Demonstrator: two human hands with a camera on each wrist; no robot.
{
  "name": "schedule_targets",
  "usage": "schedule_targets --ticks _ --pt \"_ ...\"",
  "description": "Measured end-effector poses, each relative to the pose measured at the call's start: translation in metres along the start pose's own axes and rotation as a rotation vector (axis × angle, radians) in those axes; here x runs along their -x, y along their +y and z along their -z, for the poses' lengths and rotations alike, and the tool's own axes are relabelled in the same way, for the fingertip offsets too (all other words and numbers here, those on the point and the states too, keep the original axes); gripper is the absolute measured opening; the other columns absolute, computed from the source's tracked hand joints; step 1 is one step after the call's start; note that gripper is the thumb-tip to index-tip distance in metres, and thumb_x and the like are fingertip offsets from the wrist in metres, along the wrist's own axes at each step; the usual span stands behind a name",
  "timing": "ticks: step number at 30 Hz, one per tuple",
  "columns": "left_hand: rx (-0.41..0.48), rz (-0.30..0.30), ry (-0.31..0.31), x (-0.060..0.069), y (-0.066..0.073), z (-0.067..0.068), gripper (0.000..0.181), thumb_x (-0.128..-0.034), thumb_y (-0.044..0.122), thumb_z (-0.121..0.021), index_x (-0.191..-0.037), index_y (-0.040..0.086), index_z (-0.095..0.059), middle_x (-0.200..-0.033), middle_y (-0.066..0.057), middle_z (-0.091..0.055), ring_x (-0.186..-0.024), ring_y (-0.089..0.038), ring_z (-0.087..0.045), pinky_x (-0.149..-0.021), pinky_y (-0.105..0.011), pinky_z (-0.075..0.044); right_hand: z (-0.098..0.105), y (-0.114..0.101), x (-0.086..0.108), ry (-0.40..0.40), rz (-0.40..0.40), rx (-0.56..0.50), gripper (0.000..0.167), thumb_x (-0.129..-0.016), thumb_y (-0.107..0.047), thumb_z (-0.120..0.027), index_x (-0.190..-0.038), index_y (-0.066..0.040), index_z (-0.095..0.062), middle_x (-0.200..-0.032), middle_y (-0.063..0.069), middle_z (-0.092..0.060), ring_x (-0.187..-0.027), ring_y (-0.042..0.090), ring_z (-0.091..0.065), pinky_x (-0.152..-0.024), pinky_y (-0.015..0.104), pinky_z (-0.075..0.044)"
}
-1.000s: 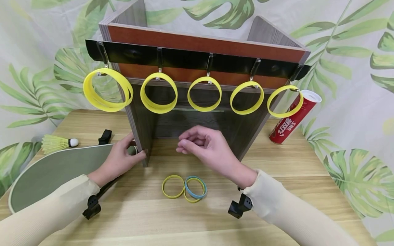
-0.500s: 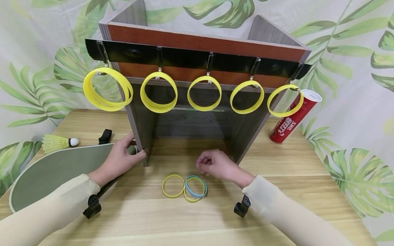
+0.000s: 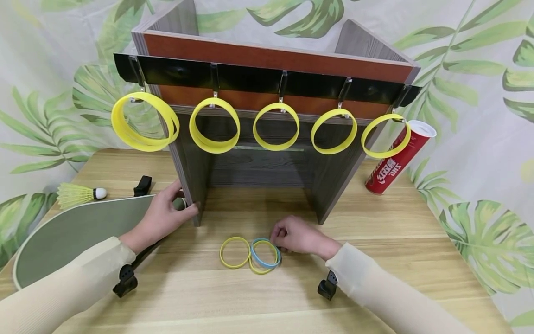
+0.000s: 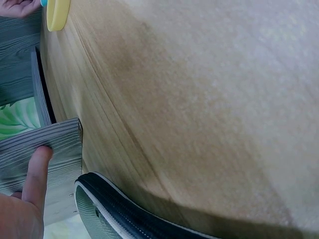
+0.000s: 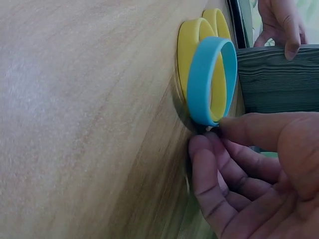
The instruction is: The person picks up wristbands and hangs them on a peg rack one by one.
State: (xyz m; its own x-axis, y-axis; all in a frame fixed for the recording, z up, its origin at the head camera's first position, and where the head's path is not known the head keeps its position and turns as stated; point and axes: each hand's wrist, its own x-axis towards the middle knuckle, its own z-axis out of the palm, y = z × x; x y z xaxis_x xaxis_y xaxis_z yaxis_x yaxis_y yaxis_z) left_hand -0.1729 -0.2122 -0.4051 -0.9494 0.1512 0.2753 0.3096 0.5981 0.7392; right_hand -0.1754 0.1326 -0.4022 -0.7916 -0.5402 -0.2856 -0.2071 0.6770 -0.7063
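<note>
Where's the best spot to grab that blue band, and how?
I'd likely pinch the blue band by its right rim, between thumb and finger, coming from the right. It's a thin hoop lying over a yellow band, and that rim juts past the yellow. Your right hand is at that side.

From afar I am looking at what is appearing to be a makeshift tabletop set, though I am not managing to tell whether a home or a studio is housing it: leaf-printed cloth [image 3: 479,139] is hanging behind a wood-grain worktop [image 3: 187,301], where a shuttlecock [image 3: 79,194], a grey-green case [image 3: 83,232] and a red canister [image 3: 388,174] are flanking a grey-and-red stand [image 3: 275,52].
</note>
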Motion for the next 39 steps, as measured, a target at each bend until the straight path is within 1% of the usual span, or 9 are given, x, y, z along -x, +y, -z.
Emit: schedule_targets --ticks 2,4,9,11,13,20,26,31,39 --pt "-0.004 0.000 -0.001 -0.0005 -0.0005 -0.0005 0.054 -0.0919 0.007 -0.069 -0.144 0.008 -0.056 -0.133 -0.017 -0.069 -0.103 -0.010 -0.061 -0.088 -0.011 -0.045 -0.0005 0.0003 0.0002 -0.005 0.001 0.008 0.008 -0.098 -0.007 -0.069 -0.093 -0.004 -0.075 -0.074 0.009 -0.072 -0.062 0.011 -0.063 -0.058 0.021 -0.050" --pt "-0.006 0.001 -0.002 -0.0006 -0.0007 -0.0009 0.055 -0.0919 0.007 -0.069 -0.145 0.008 -0.055 -0.133 -0.017 -0.068 -0.103 -0.010 -0.061 -0.087 -0.010 -0.044 -0.0007 0.0001 0.0006 -0.010 0.004 0.017 0.009 -0.098 -0.007 -0.068 -0.094 -0.005 -0.075 -0.073 0.008 -0.072 -0.061 0.011 -0.063 -0.058 0.021 -0.050" --pt "0.001 0.000 -0.002 -0.0002 -0.0001 -0.0013 0.056 -0.0917 0.006 -0.069 -0.146 0.007 -0.054 -0.136 -0.019 -0.067 -0.108 -0.026 -0.062 -0.087 -0.008 -0.043 -0.0010 -0.0006 0.0015 -0.012 0.007 0.028 0.011 -0.099 -0.008 -0.067 -0.094 -0.006 -0.076 -0.072 0.008 -0.071 -0.060 0.010 -0.062 -0.057 0.021 -0.048" --pt "0.002 -0.002 0.000 -0.0001 -0.0002 -0.0016 0.056 -0.0915 0.006 -0.069 -0.145 0.007 -0.054 -0.136 -0.020 -0.067 -0.108 -0.027 -0.063 -0.087 -0.008 -0.042 -0.0011 -0.0002 0.0015 -0.006 0.011 0.032 0.011 -0.099 -0.007 -0.067 -0.093 -0.006 -0.076 -0.072 0.008 -0.071 -0.060 0.010 -0.061 -0.057 0.021 -0.047" --pt "-0.001 -0.005 0.004 -0.0001 -0.0006 -0.0019 0.055 -0.0913 0.006 -0.069 -0.145 0.007 -0.055 -0.134 -0.019 -0.068 -0.107 -0.023 -0.063 -0.087 -0.008 -0.043 -0.0012 0.0004 0.0014 0.000 0.018 0.039 0.011 -0.099 -0.007 -0.068 -0.092 -0.006 -0.076 -0.072 0.008 -0.070 -0.059 0.009 -0.060 -0.056 0.021 -0.047" --pt "0.002 -0.016 0.015 -0.0002 -0.0026 -0.0019 0.053 -0.0911 0.007 -0.070 -0.143 0.008 -0.057 -0.130 -0.017 -0.070 -0.098 0.005 -0.057 -0.085 -0.012 -0.046 -0.0001 0.0008 0.0020 0.032 0.070 0.081 0.010 -0.097 -0.007 -0.068 -0.092 -0.007 -0.077 -0.075 0.004 -0.070 -0.060 0.005 -0.054 -0.057 0.020 -0.045" --pt "-0.005 -0.020 0.014 -0.0007 -0.0029 -0.0013 0.051 -0.0912 0.008 -0.070 -0.141 0.008 -0.058 -0.127 -0.017 -0.070 -0.097 0.007 -0.056 -0.078 -0.024 -0.052 0.0024 -0.0009 0.0027 0.050 0.089 0.080 0.009 -0.097 -0.007 -0.067 -0.093 -0.007 -0.075 -0.078 0.002 -0.072 -0.066 0.005 -0.057 -0.060 0.020 -0.048" --pt "-0.006 -0.015 0.011 -0.0009 -0.0031 -0.0011 0.051 -0.0912 0.008 -0.070 -0.141 0.009 -0.058 -0.126 -0.017 -0.071 -0.097 0.007 -0.056 -0.074 -0.023 -0.051 0.0038 -0.0010 0.0027 0.043 0.066 0.011 0.008 -0.098 -0.006 -0.065 -0.096 -0.003 -0.073 -0.081 0.009 -0.075 -0.067 0.009 -0.066 -0.062 0.021 -0.054" --pt "-0.014 -0.012 0.009 -0.0005 -0.0027 -0.0015 0.054 -0.0917 0.008 -0.070 -0.144 0.009 -0.056 -0.133 -0.017 -0.069 -0.100 0.000 -0.058 -0.084 -0.019 -0.050 0.0052 0.0038 0.0027 0.007 0.050 -0.213 0.011 -0.100 0.001 -0.060 -0.102 0.007 -0.069 -0.090 0.020 -0.075 -0.076 0.012 -0.071 -0.073 0.031 -0.063"
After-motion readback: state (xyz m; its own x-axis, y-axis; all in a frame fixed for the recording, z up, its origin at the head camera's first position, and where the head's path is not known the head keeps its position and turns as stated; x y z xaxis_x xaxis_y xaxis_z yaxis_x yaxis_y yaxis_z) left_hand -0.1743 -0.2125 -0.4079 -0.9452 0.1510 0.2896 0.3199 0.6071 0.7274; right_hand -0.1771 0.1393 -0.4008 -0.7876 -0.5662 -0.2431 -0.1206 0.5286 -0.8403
